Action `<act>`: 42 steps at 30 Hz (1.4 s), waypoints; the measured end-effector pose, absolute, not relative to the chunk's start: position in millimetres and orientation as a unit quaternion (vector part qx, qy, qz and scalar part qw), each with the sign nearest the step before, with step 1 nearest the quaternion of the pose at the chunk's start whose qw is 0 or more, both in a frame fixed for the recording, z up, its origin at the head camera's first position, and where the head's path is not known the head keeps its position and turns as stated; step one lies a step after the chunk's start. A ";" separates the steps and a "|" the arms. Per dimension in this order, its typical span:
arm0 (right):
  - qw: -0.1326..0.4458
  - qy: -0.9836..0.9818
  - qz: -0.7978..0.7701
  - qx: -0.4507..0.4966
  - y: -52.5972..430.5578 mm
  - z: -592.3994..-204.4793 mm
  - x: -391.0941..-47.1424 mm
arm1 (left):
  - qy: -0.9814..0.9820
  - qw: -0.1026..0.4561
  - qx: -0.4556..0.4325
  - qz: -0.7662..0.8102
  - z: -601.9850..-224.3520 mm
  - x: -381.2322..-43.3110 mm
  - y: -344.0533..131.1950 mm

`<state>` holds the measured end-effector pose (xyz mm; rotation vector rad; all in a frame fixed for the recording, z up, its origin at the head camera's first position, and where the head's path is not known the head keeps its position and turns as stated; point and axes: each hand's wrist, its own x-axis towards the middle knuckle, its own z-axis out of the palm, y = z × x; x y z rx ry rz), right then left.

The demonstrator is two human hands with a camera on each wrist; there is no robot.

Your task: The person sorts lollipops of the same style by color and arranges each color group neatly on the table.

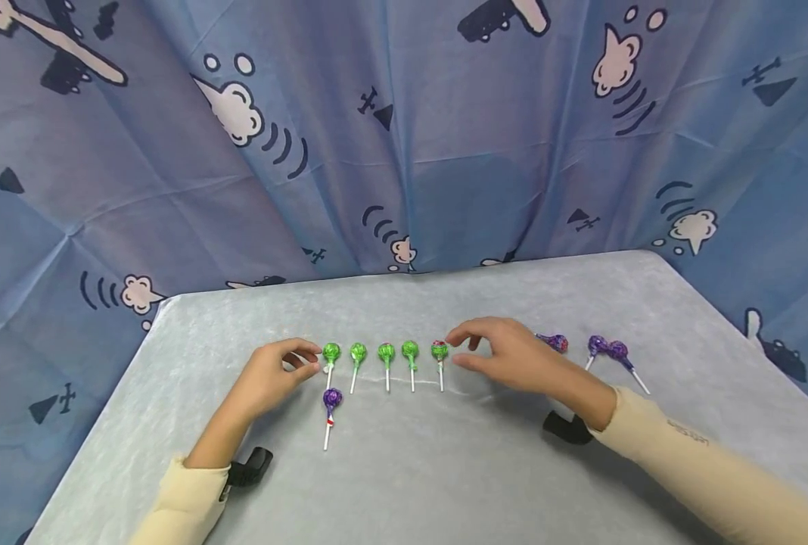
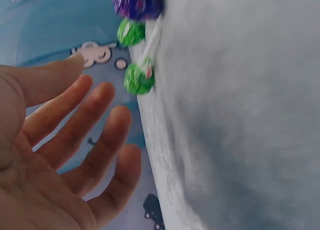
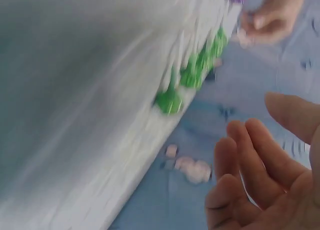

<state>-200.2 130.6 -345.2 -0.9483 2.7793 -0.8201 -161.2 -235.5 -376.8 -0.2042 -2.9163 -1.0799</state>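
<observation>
Several green-wrapped lollipops stand in a row across the table, sticks toward me; the leftmost green lollipop (image 1: 332,352) and the rightmost green lollipop (image 1: 439,350) mark its ends. Just below the leftmost lies a purple lollipop (image 1: 332,398) with a white stick. My left hand (image 1: 271,375) hovers at the row's left end, loosely bent fingertips close beside the leftmost green head. At the other end, my right hand (image 1: 513,356) has its fingertips right by the rightmost green head. Both wrist views show relaxed fingers and bare palms, holding nothing.
Beyond my right hand lie more purple lollipops: one purple lollipop (image 1: 555,343) partly behind the hand, and a pair with touching heads, including this purple lollipop (image 1: 619,350). A white cloth covers the table (image 1: 404,469). Behind it hangs a blue patterned curtain (image 1: 445,197).
</observation>
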 end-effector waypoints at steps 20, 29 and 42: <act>0.017 0.963 -0.178 -0.201 320.8 -351.9 -240.0 | -0.945 0.072 -0.131 -0.289 -390.6 -129.6 -213.7; -0.019 0.960 -0.165 -0.225 343.6 -379.0 -233.4 | -0.952 0.068 -0.141 -0.262 -395.4 -128.4 -217.2; -0.042 0.968 -0.140 -0.206 354.2 -382.8 -227.8 | -0.955 0.066 -0.142 -0.252 -397.1 -128.2 -216.7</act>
